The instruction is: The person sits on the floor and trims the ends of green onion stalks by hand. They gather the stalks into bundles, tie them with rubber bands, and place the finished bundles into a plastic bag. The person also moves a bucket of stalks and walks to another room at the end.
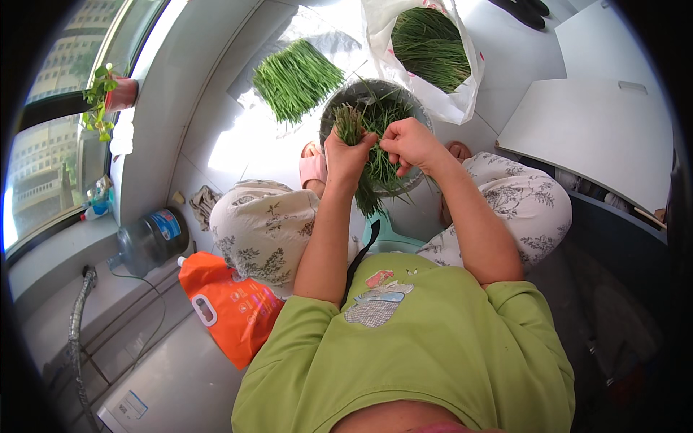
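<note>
My left hand [345,159] grips a bunch of garlic chives [348,120], its pale root ends up and the green leaves hanging below the fist. Close on its right, my right hand [414,145] has its thumb and forefinger pinched together; whether a thin blade sits between them is too small to tell. Both hands are above a round lined bin [331,105] that holds loose green blades [387,170]. Beyond it to the left, a neat pile of chives [296,80] lies on plastic sheeting. A white plastic bag [376,38], open at the top, contains more chives [430,51].
A large water bottle [146,241] lies by the window wall, near a crumpled cloth [204,207]. An orange spouted pouch [230,308] rests at my left. White cabinet doors [584,130] stand at the right. On the windowsill is a potted plant [120,94].
</note>
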`<state>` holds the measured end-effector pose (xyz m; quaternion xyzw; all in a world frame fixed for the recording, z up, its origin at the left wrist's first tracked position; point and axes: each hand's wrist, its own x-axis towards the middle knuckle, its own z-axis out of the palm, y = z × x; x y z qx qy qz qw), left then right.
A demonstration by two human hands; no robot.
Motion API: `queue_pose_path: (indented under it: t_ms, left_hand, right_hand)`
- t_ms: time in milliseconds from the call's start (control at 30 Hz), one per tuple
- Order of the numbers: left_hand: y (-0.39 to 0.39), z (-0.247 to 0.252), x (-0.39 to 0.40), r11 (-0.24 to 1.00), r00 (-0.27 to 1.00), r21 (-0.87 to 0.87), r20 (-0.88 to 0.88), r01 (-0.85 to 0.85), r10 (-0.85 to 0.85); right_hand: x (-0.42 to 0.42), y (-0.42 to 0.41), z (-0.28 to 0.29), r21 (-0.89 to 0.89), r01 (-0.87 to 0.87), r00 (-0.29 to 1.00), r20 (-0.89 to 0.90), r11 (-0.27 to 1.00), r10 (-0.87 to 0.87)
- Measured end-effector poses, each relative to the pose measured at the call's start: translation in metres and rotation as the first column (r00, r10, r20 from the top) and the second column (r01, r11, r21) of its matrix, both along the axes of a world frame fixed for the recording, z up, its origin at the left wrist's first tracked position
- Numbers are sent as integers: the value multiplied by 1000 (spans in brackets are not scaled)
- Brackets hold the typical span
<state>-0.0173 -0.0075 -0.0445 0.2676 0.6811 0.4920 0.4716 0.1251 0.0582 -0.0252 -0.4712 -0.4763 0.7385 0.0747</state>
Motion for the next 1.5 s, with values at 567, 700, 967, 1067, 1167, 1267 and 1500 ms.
queue_pose_path:
  t_ms: [567,700,967,1067,1167,1267,1500]
  left_hand:
    - [-2,2,-8,989,937,-5,-318,149,-143]
    - [-5,-2,-7,967,858,89,-485,240,-168]
    - [-8,-19,-12,999,835,4,-548,-52,46]
    - [-7,-10,-16,992,946,8,-302,-122,119]
    - [-7,1,-17,987,986,-28,-71,-156,154]
    - [-10,5,-17,971,965,1,110,-239,237]
    - [-18,20,-18,974,934,-34,280,-223,223]
  right_hand:
    - [4,9,-11,-85,3,1000,22,996,-1]
    - [4,11,-13,-74,-3,999,44,997,7]
    - [-1,5,-7,35,-35,999,-33,999,36]
    - [6,9,-6,85,1,996,87,996,-9]
    - [5,11,-9,183,-131,930,362,974,57]
    - [3,4,-28,158,-403,828,482,901,286]
    - [-31,-18,-100,459,-541,790,565,704,239]
